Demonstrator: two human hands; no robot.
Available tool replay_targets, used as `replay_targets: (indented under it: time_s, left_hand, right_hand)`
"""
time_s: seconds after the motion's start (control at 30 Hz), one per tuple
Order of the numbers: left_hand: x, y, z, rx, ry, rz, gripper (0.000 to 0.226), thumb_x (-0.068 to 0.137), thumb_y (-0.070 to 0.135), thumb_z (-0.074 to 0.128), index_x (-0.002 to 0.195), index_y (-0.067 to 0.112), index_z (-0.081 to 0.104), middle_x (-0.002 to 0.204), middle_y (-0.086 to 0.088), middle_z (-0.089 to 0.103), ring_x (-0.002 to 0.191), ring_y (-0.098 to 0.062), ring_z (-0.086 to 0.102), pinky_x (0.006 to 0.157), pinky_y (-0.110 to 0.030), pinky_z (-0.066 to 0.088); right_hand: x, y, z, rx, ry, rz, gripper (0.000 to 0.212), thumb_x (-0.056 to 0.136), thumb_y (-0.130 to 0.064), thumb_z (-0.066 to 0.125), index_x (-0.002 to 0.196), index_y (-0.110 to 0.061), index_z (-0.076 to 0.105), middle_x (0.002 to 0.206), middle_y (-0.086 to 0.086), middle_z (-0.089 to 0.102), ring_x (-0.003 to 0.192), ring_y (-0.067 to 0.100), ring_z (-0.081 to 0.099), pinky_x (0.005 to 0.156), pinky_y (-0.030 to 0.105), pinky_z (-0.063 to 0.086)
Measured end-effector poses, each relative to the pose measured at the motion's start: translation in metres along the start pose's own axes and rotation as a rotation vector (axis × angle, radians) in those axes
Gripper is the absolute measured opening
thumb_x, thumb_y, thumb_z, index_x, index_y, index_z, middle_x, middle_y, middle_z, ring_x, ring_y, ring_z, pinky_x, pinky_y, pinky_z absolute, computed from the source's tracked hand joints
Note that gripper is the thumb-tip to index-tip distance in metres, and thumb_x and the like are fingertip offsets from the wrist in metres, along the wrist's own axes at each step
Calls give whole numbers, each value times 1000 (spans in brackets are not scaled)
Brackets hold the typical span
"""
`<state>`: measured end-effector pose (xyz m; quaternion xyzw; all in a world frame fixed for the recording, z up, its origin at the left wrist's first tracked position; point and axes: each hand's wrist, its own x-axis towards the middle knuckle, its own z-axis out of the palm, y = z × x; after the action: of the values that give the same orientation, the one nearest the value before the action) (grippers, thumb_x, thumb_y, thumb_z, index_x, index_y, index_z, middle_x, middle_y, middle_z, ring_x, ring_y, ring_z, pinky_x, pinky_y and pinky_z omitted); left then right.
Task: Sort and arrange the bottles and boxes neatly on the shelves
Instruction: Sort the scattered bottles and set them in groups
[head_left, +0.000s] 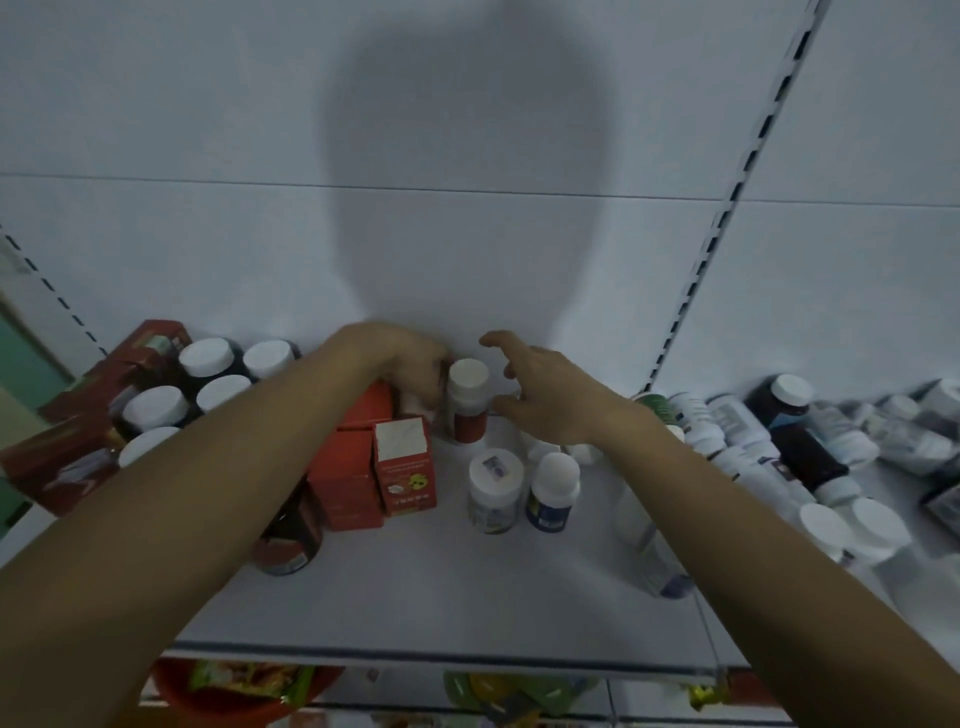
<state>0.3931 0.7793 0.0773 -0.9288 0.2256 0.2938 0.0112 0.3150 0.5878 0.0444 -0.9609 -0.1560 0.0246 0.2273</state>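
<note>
Red boxes (348, 478) stand grouped; bottles (810, 457) at right lie jumbled. Grip of the right hand (556, 405) is spread, empty; for the left hand (410, 369), cannot tell.

Front of the shelf (441, 603) open across the middle, red boxes (353, 467) walling the left, two upright bottles (494, 488) mid-shelf, narrow gap between them, toppled bottles (769, 447) crowding the right, lone bottle (467, 400) near the back panel (208, 234)

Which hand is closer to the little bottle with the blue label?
Right. The right hand hovers just behind the blue-label bottle; the left hand is farther off to the left, beyond the red-label bottle.
</note>
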Motion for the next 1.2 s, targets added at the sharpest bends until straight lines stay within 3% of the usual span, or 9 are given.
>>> replay_targets:
  time_s: [0.13,0.27,0.33,0.47,0.63,0.77,0.97,1.1,1.2]
  left_hand:
    - [-65,-15,-27,-156,208,-2,53,88,25,57,136,45,46,135,0,52,111,-24,58,96,-45,53]
    - [-111,-29,-24,-279,409,-25,64,97,18,48,149,51,33,159,5,37,117,-22,56,99,-41,49]
    - [-126,-35,-15,-351,502,-42,59,103,25,46,152,51,27,151,0,46,112,-23,58,100,-36,46]
    - [-149,-42,8,-442,714,-80,57,102,22,52,150,44,31,84,-1,63,73,-20,61,68,-34,46]
    - [-143,-28,25,-567,892,-101,31,92,32,70,118,28,54,104,3,64,78,-11,64,63,-25,49]
    - [-106,10,18,-476,837,62,27,88,29,71,112,26,59,109,6,61,86,-11,57,66,-15,39]
    - [-33,90,14,-246,542,253,30,86,24,71,115,23,63,114,0,60,95,-16,55,72,-27,43]
    - [-9,146,16,-246,468,404,30,86,24,71,116,25,65,118,2,60,103,-18,59,91,-37,50]
    - [-2,178,15,-246,492,493,31,85,24,69,116,27,66,116,0,59,105,-20,59,92,-41,50]
  right_hand:
    - [22,-12,16,27,-25,29,69,93,-42,67,149,-28,30,130,12,58,114,31,57,86,34,43]
    - [47,-36,28,14,24,-40,38,94,-22,63,128,-21,46,114,13,61,95,29,58,77,37,49]
    - [58,-49,28,30,50,-85,27,95,-16,60,119,-16,47,101,11,59,87,28,56,69,34,43]
    - [72,-60,36,17,87,-94,10,94,-9,57,98,-16,52,98,6,60,91,28,58,70,30,41]
    - [42,-39,24,98,201,-45,13,95,-15,60,106,-19,64,110,2,63,89,17,57,79,27,44]
    - [-25,-5,-6,217,432,111,13,96,-16,60,105,-23,65,106,-5,64,81,12,63,77,28,49]
    - [-121,40,-31,231,586,282,12,96,-16,60,101,-26,64,99,-11,68,85,6,63,73,20,50]
    - [-160,60,-42,235,658,352,12,96,-15,60,100,-25,65,97,-17,66,87,0,62,69,11,46]
    - [-184,71,-51,238,709,410,13,94,-13,61,100,-25,66,90,-18,66,85,-1,62,66,7,42]
